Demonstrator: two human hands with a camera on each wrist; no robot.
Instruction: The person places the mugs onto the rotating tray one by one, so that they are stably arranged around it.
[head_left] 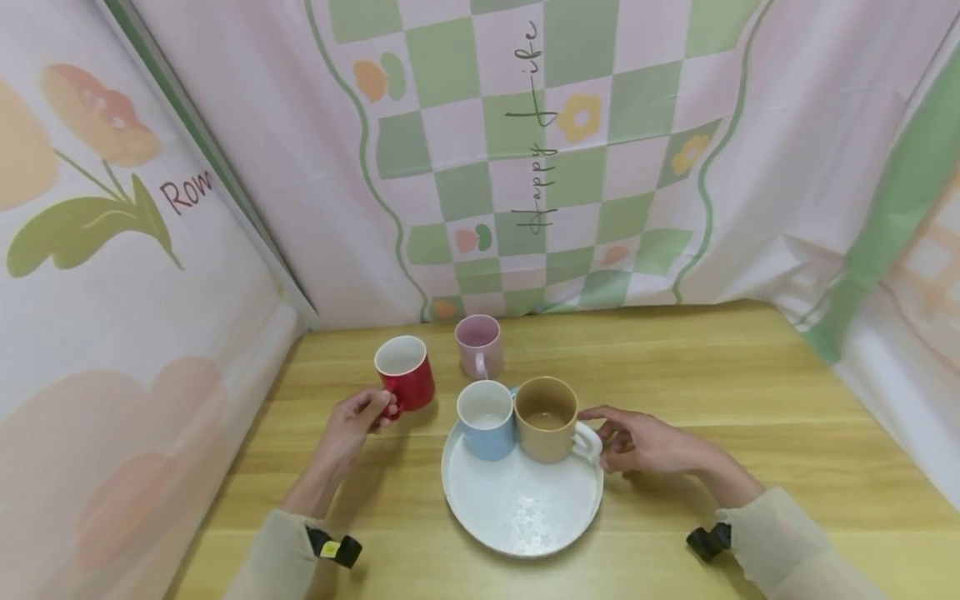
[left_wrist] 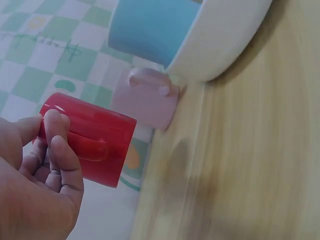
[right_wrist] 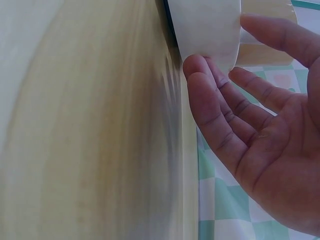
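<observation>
My left hand (head_left: 352,425) grips a red mug (head_left: 411,388) with a white inside by its handle. In the left wrist view the red mug (left_wrist: 95,135) is raised off the table, its handle pinched between thumb and fingers. A tan mug (head_left: 546,437) with a white handle (head_left: 587,442) stands on a round white tray (head_left: 525,525), beside a light blue mug (head_left: 489,437). My right hand (head_left: 652,443) is at the tray's right side, next to that handle. The right wrist view shows its fingers (right_wrist: 215,120) loosely extended, fingertips right at the tray wall (right_wrist: 205,30).
Behind the tray a pink mug (head_left: 480,346) stands on the wooden table (head_left: 675,358), its handle towards me. A checkered cloth (head_left: 517,167) hangs along the table's back edge, and a printed cloth (head_left: 135,333) borders the left side.
</observation>
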